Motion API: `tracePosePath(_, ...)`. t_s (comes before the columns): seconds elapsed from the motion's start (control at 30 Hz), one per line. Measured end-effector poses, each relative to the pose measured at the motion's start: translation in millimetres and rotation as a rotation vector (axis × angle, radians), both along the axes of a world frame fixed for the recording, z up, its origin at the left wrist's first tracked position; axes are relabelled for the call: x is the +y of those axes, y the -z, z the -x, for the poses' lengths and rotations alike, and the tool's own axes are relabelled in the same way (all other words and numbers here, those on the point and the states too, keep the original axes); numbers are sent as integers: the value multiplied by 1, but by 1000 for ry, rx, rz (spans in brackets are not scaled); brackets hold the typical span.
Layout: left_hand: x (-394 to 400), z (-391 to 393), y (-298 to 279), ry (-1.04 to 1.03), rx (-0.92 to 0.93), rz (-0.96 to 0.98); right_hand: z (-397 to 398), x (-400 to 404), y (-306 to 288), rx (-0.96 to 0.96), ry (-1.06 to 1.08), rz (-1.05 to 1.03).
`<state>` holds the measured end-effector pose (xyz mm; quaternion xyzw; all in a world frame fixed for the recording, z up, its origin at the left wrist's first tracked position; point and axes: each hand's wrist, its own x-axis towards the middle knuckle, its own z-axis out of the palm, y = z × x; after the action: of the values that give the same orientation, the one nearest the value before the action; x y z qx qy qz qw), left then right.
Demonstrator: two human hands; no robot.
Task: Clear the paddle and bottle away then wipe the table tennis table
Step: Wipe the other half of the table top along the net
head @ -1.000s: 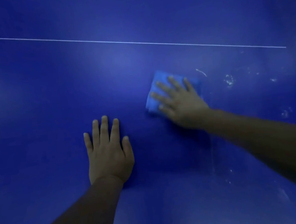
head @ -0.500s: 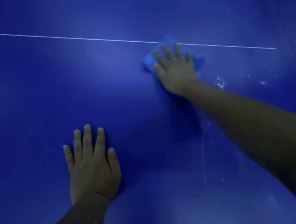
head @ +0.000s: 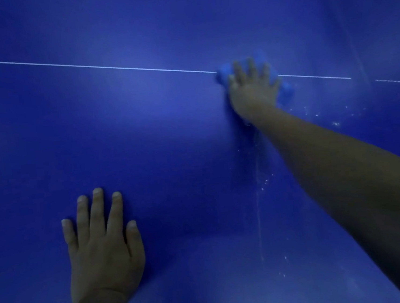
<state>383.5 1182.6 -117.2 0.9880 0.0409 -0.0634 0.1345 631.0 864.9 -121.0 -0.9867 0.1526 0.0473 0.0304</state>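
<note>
On the white line (head: 137, 68), right hand (head: 253, 90) has slid the cloth (head: 286, 91) rightward.

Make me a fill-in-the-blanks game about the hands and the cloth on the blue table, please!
1. The right hand presses a cloth whose colour is ____.
2. The cloth lies across a thin white ____ on the table.
3. The left hand lies flat on the table and holds ____.
4. The white specks lie to the ____ of the right hand.

Missing words: blue; line; nothing; right
</note>
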Motion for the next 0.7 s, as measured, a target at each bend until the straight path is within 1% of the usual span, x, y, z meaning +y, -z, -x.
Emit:
tracePosePath(0.03, 0, 0, 0, 1, 6, 2, 4, -15, -2, -14, 134, -55)
tracePosePath(0.07, 0, -1, 0, 4, 14, 3, 9, -17, -3, -11, 215, -100)
tracePosePath(0.1, 0, -1, -1, 4, 22, 3, 14, -7, -1, -4, 228, -101)
tracePosePath(0.13, 0, -2, -1, 0, 27, 1, 20, 12, 2, -11, 163, -75)
tracePosePath(0.23, -1, -3, -1, -12, 34, -5, 39, 83, 13, -13, -263, -55)
tracePosePath(0.27, -1, -3, -1, -10, 31, -7, 38, 92, 15, 6, -361, -55)
tracePosePath(0.3, 0, -3, -1, -5, 28, -10, 30, 86, 13, 38, -400, -53)
tracePosePath(0.33, 0, -3, 0, 1, 25, -14, 18, 68, 9, 55, -369, -32)
tracePosePath(0.4, 0, -2, 1, 5, 13, -12, -7, 13, 6, 43, -211, 29)
tracePosePath(0.47, 0, -1, 1, 5, -2, -5, -19, -45, -1, 75, -66, 1)
tracePosePath(0.53, 1, -1, 2, 9, -9, -10, -9, -71, -5, 76, -44, -25)
tracePosePath(0.6, 2, -2, 3, 11, -6, -11, 20, -61, -4, 62, -126, -10)
tracePosePath(0.63, 3, -2, 3, 8, -6, -10, 44, -50, -3, 54, -222, 19)
tracePosePath(0.7, 3, -2, 2, 6, -8, -1, 111, -22, -6, 44, -489, 34)
